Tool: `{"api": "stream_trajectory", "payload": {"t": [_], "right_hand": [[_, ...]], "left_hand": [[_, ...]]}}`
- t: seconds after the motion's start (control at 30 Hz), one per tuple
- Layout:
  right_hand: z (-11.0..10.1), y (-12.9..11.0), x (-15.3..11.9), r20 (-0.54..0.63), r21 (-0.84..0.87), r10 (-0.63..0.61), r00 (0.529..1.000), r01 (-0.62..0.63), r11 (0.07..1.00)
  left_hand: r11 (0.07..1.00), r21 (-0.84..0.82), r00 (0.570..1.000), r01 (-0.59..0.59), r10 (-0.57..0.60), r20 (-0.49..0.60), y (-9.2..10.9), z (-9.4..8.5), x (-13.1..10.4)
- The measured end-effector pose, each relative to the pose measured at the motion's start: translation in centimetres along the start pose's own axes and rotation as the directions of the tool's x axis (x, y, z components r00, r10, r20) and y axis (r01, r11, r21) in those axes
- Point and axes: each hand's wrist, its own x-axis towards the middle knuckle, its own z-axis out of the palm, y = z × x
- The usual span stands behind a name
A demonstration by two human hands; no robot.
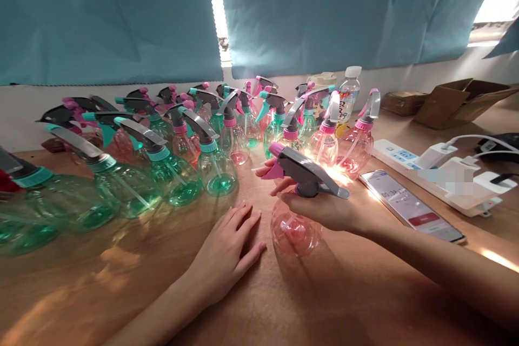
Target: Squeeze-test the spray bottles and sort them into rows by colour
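Observation:
My right hand [316, 206] is wrapped round the neck of a pink spray bottle [298, 235], just under its grey and pink trigger head. The bottle is upright, its clear pink body low over or on the wooden table; exact contact is hard to tell. To its left, my left hand [233, 243] lies flat on the table with fingers stretched out, touching no bottle. Green spray bottles [219, 175] stand in a row ahead and to the left of it. More pink spray bottles [354, 146] stand just beyond my right hand.
A phone [413, 205] showing a timer lies at the right, beside a white power strip [441, 173] with plugs and cables. Behind are a clear drink bottle [351, 92] and an open cardboard box [458, 102]. Blue-green curtains [121, 16] hang along the back.

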Motion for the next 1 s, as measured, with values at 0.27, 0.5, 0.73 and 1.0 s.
{"api": "stream_trajectory", "payload": {"t": [0.27, 0.5, 0.73, 1.0], "right_hand": [[-0.3, 0.2, -0.3, -0.050, -0.150, 0.050, 0.998, -0.057, 0.987], [-0.3, -0.3, -0.6, -0.123, -0.184, 0.049, 0.991, -0.071, 0.980], [-1.0, 0.1, -1.1, -0.107, -0.346, 0.063, 0.992, -0.097, 0.933], [-0.8, 0.2, -1.2, -0.188, -0.370, 0.106, 0.976, -0.170, 0.913]], "left_hand": [[1.000, 0.003, 1.000, -0.007, 0.007, -0.006, -0.1, 0.0, 0.0], [1.000, 0.008, 0.999, 0.008, -0.009, 0.037, 0.5, -0.8, 0.3], [1.000, 0.020, 0.999, 0.012, -0.012, 0.041, 0.4, -0.9, 0.4], [0.999, 0.043, 0.998, 0.012, -0.015, 0.064, 0.4, -0.8, 0.4]]}}
